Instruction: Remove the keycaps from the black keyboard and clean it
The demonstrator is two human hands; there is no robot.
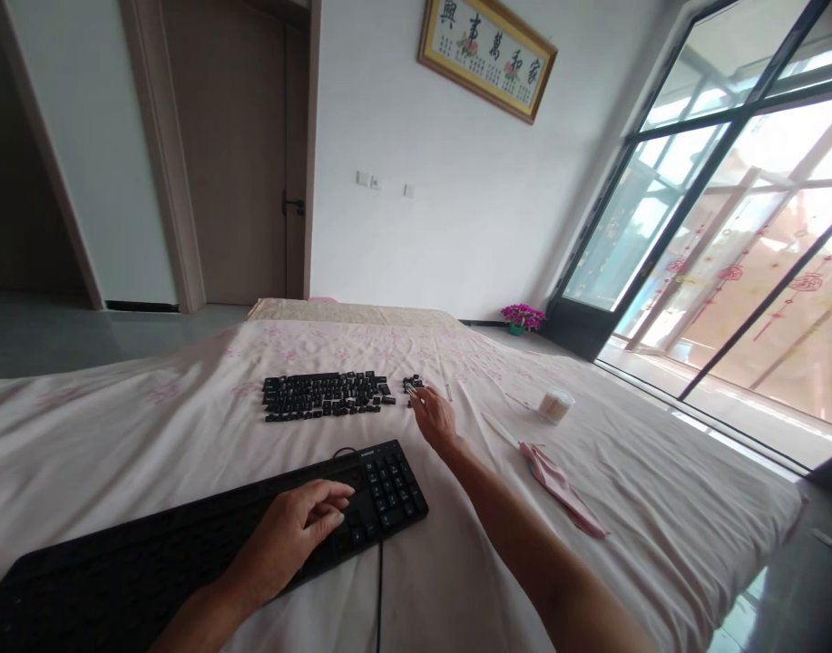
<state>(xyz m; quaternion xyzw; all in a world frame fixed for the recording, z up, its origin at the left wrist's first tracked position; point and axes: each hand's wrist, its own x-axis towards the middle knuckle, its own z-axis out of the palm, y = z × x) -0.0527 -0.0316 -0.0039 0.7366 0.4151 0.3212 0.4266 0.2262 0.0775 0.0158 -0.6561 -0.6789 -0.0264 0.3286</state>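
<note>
A black keyboard (184,517) lies at a slant on the cloth, its number pad keys in place at the right end and most of the rest bare of keycaps. Over its right part rests my left hand (303,521), fingers stretched and the thumb a little apart, holding nothing. Farther out, my right hand (434,415) is closed on thin metal tweezers (411,391), whose tips are at a small cluster of loose black keycaps (408,381). Left of this cluster, many loose keycaps (320,394) lie in rows. Whether a keycap is between the tips is too small to tell.
A pink cloth (558,485), a round clear tub of cotton swabs (555,405) and a thin stick (517,399) lie at right on the wrinkled bedsheet (204,426). The keyboard's cable (380,589) runs toward me. Beyond stand a flowerpot (523,317) and glass doors.
</note>
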